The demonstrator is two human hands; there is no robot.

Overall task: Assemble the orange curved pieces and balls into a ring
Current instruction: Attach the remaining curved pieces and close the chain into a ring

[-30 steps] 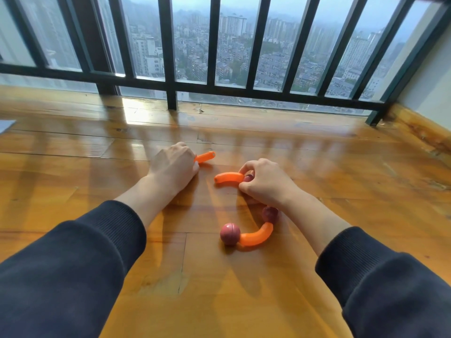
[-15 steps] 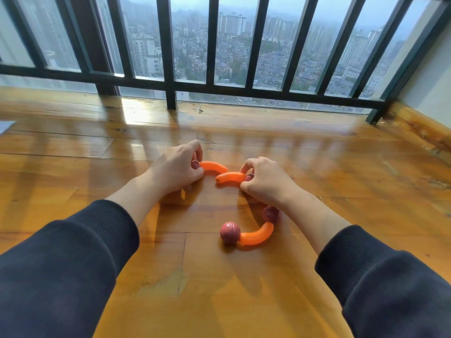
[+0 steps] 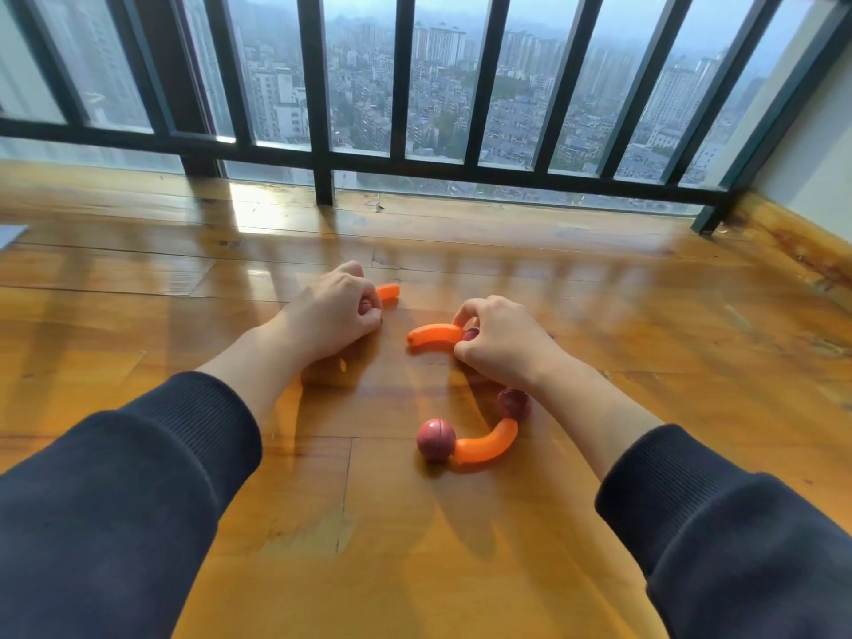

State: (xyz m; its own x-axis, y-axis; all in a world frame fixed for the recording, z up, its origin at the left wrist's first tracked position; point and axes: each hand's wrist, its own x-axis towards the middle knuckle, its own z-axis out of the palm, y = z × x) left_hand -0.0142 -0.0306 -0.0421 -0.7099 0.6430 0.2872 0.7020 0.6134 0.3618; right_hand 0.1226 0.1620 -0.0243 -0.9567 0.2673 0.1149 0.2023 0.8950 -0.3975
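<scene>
My left hand (image 3: 332,311) is closed on an orange curved piece (image 3: 388,291) whose tip sticks out to the right; a dark red ball shows between its fingers. My right hand (image 3: 500,339) pinches a dark red ball (image 3: 470,334) joined to a second orange curved piece (image 3: 435,335). A gap separates the two held pieces. Nearer me, a third orange curved piece (image 3: 486,445) lies on the wooden floor with a dark red ball (image 3: 435,439) at its left end and another ball (image 3: 512,403) at its right end, partly under my right wrist.
The work lies on a glossy wooden floor (image 3: 415,546). A dark metal railing (image 3: 322,168) with glass runs along the far edge. A white wall (image 3: 820,145) and wooden skirting close the right side.
My left hand has pulled its orange piece back to the left and away from the right hand's piece, which it nearly touched half a second ago. The right hand and lower pieces stayed put.
</scene>
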